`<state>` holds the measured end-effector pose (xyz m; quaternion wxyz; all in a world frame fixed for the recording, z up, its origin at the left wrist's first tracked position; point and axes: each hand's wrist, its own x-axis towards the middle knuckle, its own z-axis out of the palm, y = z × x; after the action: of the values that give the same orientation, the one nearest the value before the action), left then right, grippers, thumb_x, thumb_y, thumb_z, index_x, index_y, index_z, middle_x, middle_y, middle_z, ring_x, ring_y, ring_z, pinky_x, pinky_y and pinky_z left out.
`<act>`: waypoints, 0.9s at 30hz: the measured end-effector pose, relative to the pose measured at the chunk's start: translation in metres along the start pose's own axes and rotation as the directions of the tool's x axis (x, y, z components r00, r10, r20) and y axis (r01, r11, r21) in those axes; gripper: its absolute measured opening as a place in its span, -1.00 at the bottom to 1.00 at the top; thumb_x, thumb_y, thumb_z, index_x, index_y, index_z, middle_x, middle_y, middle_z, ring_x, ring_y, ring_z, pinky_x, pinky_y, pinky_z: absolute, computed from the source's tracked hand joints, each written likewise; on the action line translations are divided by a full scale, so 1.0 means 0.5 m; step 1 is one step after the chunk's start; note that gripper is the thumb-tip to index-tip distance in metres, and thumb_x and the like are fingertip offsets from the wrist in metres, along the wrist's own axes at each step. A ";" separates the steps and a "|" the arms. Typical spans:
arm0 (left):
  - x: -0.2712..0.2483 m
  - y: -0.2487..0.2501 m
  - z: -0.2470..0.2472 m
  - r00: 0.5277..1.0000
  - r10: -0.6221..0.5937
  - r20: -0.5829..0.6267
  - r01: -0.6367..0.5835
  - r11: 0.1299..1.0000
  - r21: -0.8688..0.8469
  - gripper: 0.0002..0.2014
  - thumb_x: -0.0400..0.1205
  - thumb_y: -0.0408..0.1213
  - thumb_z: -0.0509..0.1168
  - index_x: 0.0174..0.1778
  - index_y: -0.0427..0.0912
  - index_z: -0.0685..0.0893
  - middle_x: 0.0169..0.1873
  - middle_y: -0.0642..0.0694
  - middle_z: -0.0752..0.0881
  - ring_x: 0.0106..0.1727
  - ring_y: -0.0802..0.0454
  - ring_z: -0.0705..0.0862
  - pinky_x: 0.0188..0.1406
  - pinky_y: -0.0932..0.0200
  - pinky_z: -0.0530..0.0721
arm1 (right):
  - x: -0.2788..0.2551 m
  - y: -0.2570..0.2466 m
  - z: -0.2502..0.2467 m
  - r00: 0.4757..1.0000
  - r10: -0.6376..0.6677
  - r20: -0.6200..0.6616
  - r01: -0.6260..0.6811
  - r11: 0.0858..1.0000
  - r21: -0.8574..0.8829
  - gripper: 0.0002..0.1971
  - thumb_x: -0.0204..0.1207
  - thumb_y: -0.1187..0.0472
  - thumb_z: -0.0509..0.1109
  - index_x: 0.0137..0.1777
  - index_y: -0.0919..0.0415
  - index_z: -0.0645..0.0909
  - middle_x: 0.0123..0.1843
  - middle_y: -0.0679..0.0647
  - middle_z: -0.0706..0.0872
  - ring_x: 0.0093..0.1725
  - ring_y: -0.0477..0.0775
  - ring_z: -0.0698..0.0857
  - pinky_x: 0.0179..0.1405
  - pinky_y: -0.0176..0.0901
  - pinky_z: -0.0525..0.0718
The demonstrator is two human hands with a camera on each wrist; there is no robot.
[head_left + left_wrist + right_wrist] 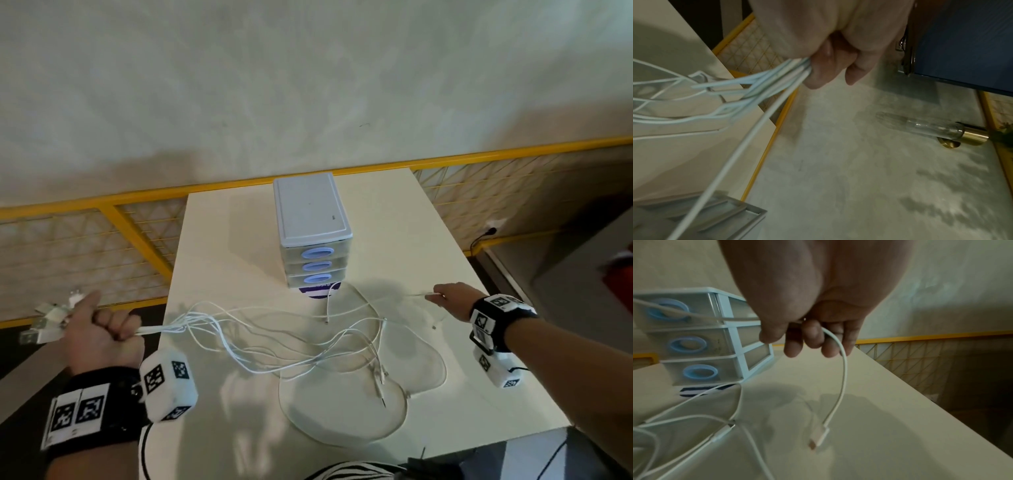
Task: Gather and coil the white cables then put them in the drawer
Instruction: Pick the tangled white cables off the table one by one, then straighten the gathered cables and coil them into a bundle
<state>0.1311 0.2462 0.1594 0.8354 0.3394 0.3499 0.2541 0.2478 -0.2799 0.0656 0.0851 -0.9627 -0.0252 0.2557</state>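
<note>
Several white cables (274, 339) trail in loose loops across the white table (445, 246). My left hand (102, 332) is off the table's left edge, fist closed round a bundle of cables (777, 78), whose USB plugs (44, 320) stick out past the fist. My right hand (445, 299) hovers over the table's right side and pinches one cable (840, 369), whose small plug (818, 438) dangles just above the tabletop. A small drawer unit (311, 240) with blue oval handles stands at the middle back, all its drawers closed.
A yellow mesh fence (85, 240) runs behind and to the left of the table. A concrete floor (308, 85) lies beyond it. A dark striped patch (320, 291) lies under the drawer unit's front.
</note>
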 end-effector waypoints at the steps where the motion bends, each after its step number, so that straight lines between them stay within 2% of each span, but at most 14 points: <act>1: -0.001 0.000 -0.002 1.000 0.004 -0.009 -0.004 1.000 0.003 -0.50 0.63 -0.21 0.24 -0.51 -0.01 0.07 -0.70 0.00 0.09 -0.61 0.02 0.05 -0.62 0.28 0.04 | 0.000 0.004 0.010 1.000 0.004 -0.011 -0.004 1.000 -0.025 -0.71 0.64 -0.05 0.12 -0.15 0.14 0.45 0.00 0.23 0.69 0.02 0.26 0.63 0.04 0.03 0.53; 4: -0.011 -0.003 0.002 1.000 0.026 -0.002 -0.026 1.000 -0.006 -0.54 0.61 -0.23 0.25 -0.47 0.00 0.09 -0.68 0.01 0.09 -0.61 0.04 0.05 -0.63 0.30 0.06 | -0.003 0.009 0.034 1.000 -0.008 -0.005 0.007 0.997 -0.078 -0.92 0.58 0.12 0.22 -0.09 0.04 0.37 0.06 0.15 0.57 0.20 0.23 0.57 0.17 0.01 0.50; 6: -0.026 -0.010 0.012 0.999 0.035 0.002 -0.035 0.999 0.002 -0.57 0.60 -0.25 0.25 -0.47 -0.01 0.14 -0.67 0.03 0.10 -0.61 0.06 0.06 -0.65 0.31 0.07 | -0.002 0.009 0.050 0.999 -0.014 0.046 0.018 0.997 -0.081 -0.90 0.54 0.21 0.25 -0.08 0.01 0.38 0.02 0.07 0.48 0.24 0.21 0.55 0.21 -0.03 0.48; 9: -0.058 -0.022 0.030 0.999 0.050 0.011 -0.050 0.999 0.000 -0.61 0.59 -0.29 0.27 -0.45 -0.02 0.22 -0.63 0.05 0.11 -0.59 0.09 0.08 -0.63 0.32 0.09 | -0.001 0.009 0.071 0.998 -0.018 0.052 0.022 0.998 -0.062 -0.89 0.54 0.24 0.23 -0.01 0.03 0.50 0.17 0.16 0.59 0.25 0.20 0.57 0.22 -0.06 0.49; 12: -0.084 -0.034 0.040 0.999 0.048 0.024 -0.048 0.999 0.013 -0.62 0.60 -0.29 0.28 -0.46 -0.02 0.26 -0.65 0.07 0.19 -0.62 0.13 0.15 -0.65 0.34 0.10 | 0.004 0.019 0.094 0.997 -0.031 0.075 0.031 0.999 -0.010 -0.69 0.50 0.33 0.25 0.23 0.16 0.54 0.27 0.16 0.61 0.27 0.17 0.58 0.26 -0.09 0.50; 15: -0.104 -0.053 0.043 0.999 0.029 0.031 -0.030 0.999 0.037 -0.60 0.54 -0.33 0.31 -0.54 0.00 0.29 -0.68 0.07 0.17 -0.65 0.12 0.11 -0.67 0.33 0.05 | 0.004 0.031 0.106 0.996 -0.054 0.075 0.045 0.993 0.108 -0.46 0.38 0.50 0.26 0.36 0.14 0.50 0.34 0.12 0.60 0.32 0.13 0.58 0.32 -0.12 0.50; 18: -0.123 -0.076 0.044 1.000 0.007 0.022 -0.009 0.998 0.064 -0.56 0.57 -0.32 0.27 -0.53 -0.01 0.20 -0.68 0.07 0.15 -0.65 0.10 0.07 -0.68 0.30 0.03 | 0.001 0.044 0.106 0.998 -0.058 -0.017 0.060 0.948 0.313 -0.32 0.27 0.61 0.21 0.33 0.02 0.56 0.38 0.07 0.58 0.17 0.12 0.64 0.13 -0.17 0.59; 19: -0.130 -0.082 0.044 1.000 0.006 0.018 -0.007 0.997 0.072 -0.56 0.60 -0.31 0.24 -0.51 -0.01 0.17 -0.68 0.06 0.14 -0.65 0.09 0.06 -0.68 0.29 0.03 | 0.000 0.043 0.100 0.996 -0.067 -0.062 0.086 0.922 0.378 -0.30 0.24 0.62 0.19 0.28 -0.03 0.58 0.39 0.05 0.58 0.19 0.10 0.64 0.12 -0.19 0.57; 21: -0.145 -0.091 0.049 1.000 0.003 0.019 -0.004 0.997 0.076 -0.56 0.60 -0.32 0.22 -0.52 -0.01 0.16 -0.69 0.07 0.14 -0.65 0.09 0.04 -0.68 0.28 0.02 | 0.001 0.026 0.080 0.982 -0.099 -0.160 0.164 0.865 0.474 -0.31 0.23 0.62 0.21 0.25 -0.07 0.57 0.41 0.05 0.57 0.35 0.10 0.56 0.25 -0.18 0.49; 23: -0.158 -0.100 0.059 0.999 -0.004 0.034 0.001 0.996 0.094 -0.54 0.60 -0.36 0.19 -0.58 0.00 0.18 -0.71 0.08 0.13 -0.67 0.11 0.04 -0.70 0.28 0.01 | -0.006 -0.024 0.048 0.960 -0.141 -0.241 0.252 0.811 0.529 -0.40 0.33 0.57 0.30 0.31 0.03 0.53 0.41 0.08 0.55 0.41 0.12 0.51 0.36 -0.05 0.50; 25: -0.172 -0.113 0.074 0.998 -0.014 0.064 0.006 0.992 0.125 -0.55 0.61 -0.40 0.16 -0.55 0.00 0.16 -0.72 0.10 0.13 -0.71 0.15 0.05 -0.71 0.27 0.00 | -0.031 -0.112 0.004 0.927 -0.219 -0.305 0.363 0.727 0.583 -0.49 0.43 0.42 0.41 0.38 0.12 0.49 0.42 0.10 0.55 0.40 0.09 0.52 0.32 -0.06 0.52; 27: -0.180 -0.129 0.089 0.996 -0.024 0.087 0.012 0.991 0.134 -0.57 0.61 -0.44 0.15 -0.50 -0.01 0.15 -0.73 0.11 0.14 -0.73 0.17 0.07 -0.73 0.27 0.00 | -0.072 -0.222 -0.043 0.859 -0.372 -0.353 0.512 0.633 0.580 -0.45 0.43 0.22 0.48 0.42 0.12 0.43 0.44 0.08 0.53 0.39 0.01 0.52 0.31 -0.16 0.49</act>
<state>0.1204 0.1282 0.1719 0.8277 0.4021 0.3319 0.2075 0.2263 -0.1771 0.1211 0.4793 -0.8541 -0.1614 0.1211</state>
